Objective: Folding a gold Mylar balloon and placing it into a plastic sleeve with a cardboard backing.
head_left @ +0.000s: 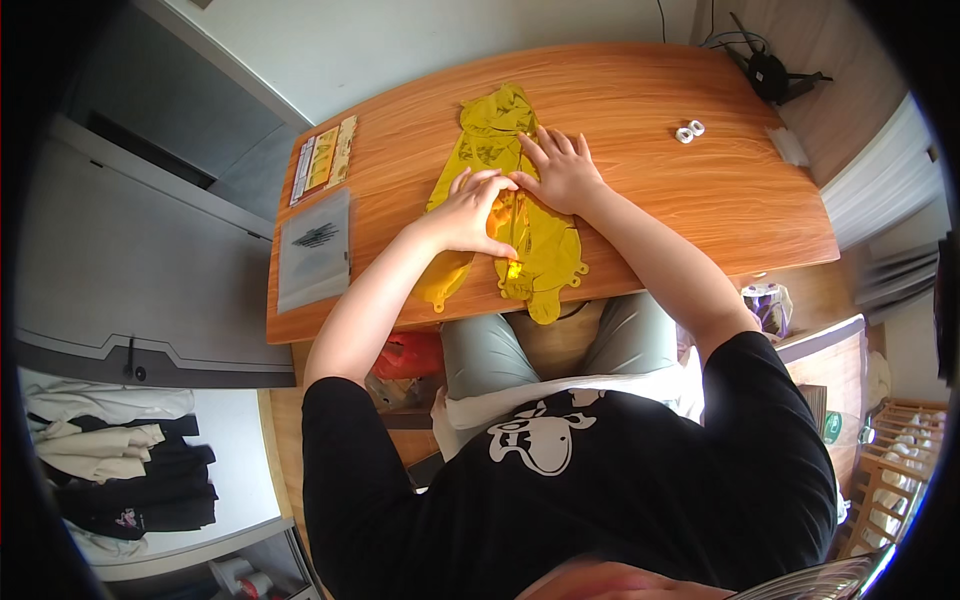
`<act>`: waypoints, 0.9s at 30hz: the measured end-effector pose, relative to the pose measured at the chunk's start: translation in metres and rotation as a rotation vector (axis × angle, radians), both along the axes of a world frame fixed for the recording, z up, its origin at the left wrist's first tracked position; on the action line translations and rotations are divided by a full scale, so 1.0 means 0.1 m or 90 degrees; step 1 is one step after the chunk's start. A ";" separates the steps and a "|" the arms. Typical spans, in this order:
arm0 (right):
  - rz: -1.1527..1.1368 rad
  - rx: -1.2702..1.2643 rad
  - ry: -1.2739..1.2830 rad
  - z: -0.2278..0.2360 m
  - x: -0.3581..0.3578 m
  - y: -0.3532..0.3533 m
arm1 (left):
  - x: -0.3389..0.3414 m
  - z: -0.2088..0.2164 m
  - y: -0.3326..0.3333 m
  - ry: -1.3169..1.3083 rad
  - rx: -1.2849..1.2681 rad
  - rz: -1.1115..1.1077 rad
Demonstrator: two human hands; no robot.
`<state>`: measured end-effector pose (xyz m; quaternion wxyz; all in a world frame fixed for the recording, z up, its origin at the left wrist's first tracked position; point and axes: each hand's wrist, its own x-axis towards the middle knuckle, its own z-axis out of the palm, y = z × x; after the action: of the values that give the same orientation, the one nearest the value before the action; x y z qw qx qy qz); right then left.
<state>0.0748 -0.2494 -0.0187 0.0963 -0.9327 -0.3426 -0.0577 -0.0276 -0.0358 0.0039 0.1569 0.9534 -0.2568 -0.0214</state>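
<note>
- Yellow foil [555, 255], thin & shiny, lies on the wood table [670, 220] in front of the person, lengthwise, far end toward the wall; creased, w/ small tabs at the near end, which reaches the tbl's near edge.
- L hand [468, 215]: over foil's middle, fingers bent, thumb well apart from them in a "C"; thumb tip on the foil. Can't tell if fingertips pinch any of it.
- R hand [565, 180]: palm down, fingers spread, at foil's R edge; thumb reaches over foil, next to L fingertips.
- L side of tbl: clear sleeve [300, 285] w/ thin dark bits, can't tell if in or on it; just beyond, a colorful card [322, 160].
- R side: 2 small white rolls [690, 131], side by side, well apart from foil.
- Far R corner: black box [768, 76] w/ cables.
- Under tbl, L of the person's legs: red bag [410, 355].
- Far L: gray door [150, 260], clothes [120, 450] below it in view.
</note>
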 end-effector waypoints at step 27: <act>0.001 -0.060 0.031 0.07 -0.01 0.01 | 0.20 0.32 -0.23 0.064 0.260 0.004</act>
<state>0.0735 -0.2487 -0.0118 0.0603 -0.9370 -0.3436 -0.0189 -0.0074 -0.0590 0.0357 -0.0270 0.9639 -0.2360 -0.1199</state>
